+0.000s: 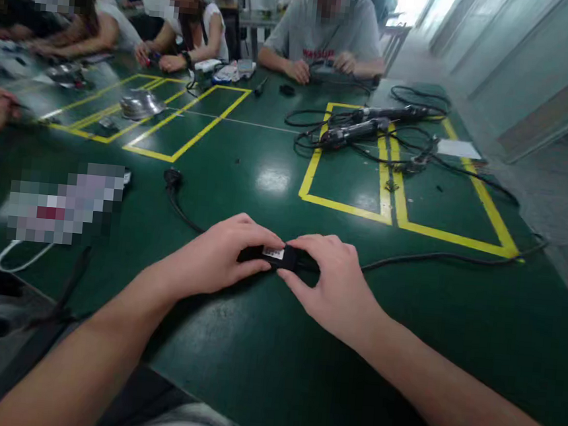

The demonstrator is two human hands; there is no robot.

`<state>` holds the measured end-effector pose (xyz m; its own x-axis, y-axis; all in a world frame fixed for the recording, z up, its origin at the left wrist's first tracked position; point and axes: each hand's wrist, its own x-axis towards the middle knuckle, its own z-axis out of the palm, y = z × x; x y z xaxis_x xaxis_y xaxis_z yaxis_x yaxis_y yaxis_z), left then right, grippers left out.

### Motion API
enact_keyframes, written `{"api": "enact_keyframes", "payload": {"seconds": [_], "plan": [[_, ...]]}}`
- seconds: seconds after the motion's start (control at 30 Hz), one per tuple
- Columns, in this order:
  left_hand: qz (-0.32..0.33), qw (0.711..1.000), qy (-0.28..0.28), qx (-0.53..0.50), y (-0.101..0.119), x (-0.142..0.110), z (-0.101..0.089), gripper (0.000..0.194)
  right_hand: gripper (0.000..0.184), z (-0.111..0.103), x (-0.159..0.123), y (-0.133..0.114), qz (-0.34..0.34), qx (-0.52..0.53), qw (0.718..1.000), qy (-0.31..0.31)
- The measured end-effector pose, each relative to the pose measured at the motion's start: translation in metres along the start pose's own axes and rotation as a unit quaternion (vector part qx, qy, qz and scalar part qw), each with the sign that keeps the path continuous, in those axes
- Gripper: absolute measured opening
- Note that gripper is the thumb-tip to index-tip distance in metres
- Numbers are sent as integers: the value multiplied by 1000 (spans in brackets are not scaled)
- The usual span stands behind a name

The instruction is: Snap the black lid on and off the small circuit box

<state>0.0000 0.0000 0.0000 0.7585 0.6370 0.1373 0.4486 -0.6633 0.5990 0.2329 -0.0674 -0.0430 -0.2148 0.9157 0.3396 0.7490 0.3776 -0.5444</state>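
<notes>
A small black box (pixel 288 258) with a white printed label (pixel 273 252) is pinched between my two hands, just above or on the green table (pixel 235 321). My left hand (pixel 214 250) grips its left end between thumb and fingers. At its right end, the thumb and fingertips of my right hand (pixel 335 277) close on the box. A black cable (pixel 424 255) runs from under my right hand toward the table's right edge. On the left, another stretch of cable comes out behind my left hand and ends in a dark plug-like connector (pixel 172 178).
Dark power screwdrivers (pixel 353 134) with tangled cords lie at the back right, over yellow tape frames (pixel 347 208). A shiny metal bowl (pixel 139 104) sits at the back left. A blurred-out object (pixel 70 204) with a white strap lies left. Several people work around the table.
</notes>
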Motion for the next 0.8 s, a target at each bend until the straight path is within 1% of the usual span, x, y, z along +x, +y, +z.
{"api": "enact_keyframes", "payload": {"seconds": [0.07,0.17,0.2,0.23,0.27,0.33,0.4,0.43,0.5,0.63,0.67,0.73,0.8], "plan": [[-6,1000,-3,-12,3,-1,0,30,24,1,-1,1,-3,-3,1000,-1],[-23,999,10,-29,4,-1,0,28,37,1,-4,2,0,-2,1000,13],[-31,999,22,-34,3,-1,0,28,40,1,-4,2,4,-1,1000,22],[-43,998,41,-32,1,-1,-1,28,40,1,-5,2,7,1,1000,30],[-59,996,66,-22,-1,-1,-1,27,36,0,-5,2,11,2,999,37],[-96,989,114,19,-7,0,0,22,21,-1,-5,2,9,-4,999,40],[-121,983,127,56,-12,1,1,14,7,-1,-4,2,1,-16,999,30],[-126,983,120,65,-14,1,2,11,3,-2,-4,2,-5,-20,999,24],[-119,984,106,79,-17,1,2,10,6,-2,-3,3,-16,-23,1000,14],[-76,982,114,130,-13,-1,-3,14,9,-1,-3,3,-33,-17,999,19],[-67,983,104,133,-11,-2,-6,16,9,-1,-3,3,-35,-14,999,22],[-57,989,60,121,-8,-5,-11,18,11,-1,-3,3,-35,-10,999,26],[-64,992,9,106,-5,-7,-14,16,11,-1,-4,3,-33,-12,999,28]]}}
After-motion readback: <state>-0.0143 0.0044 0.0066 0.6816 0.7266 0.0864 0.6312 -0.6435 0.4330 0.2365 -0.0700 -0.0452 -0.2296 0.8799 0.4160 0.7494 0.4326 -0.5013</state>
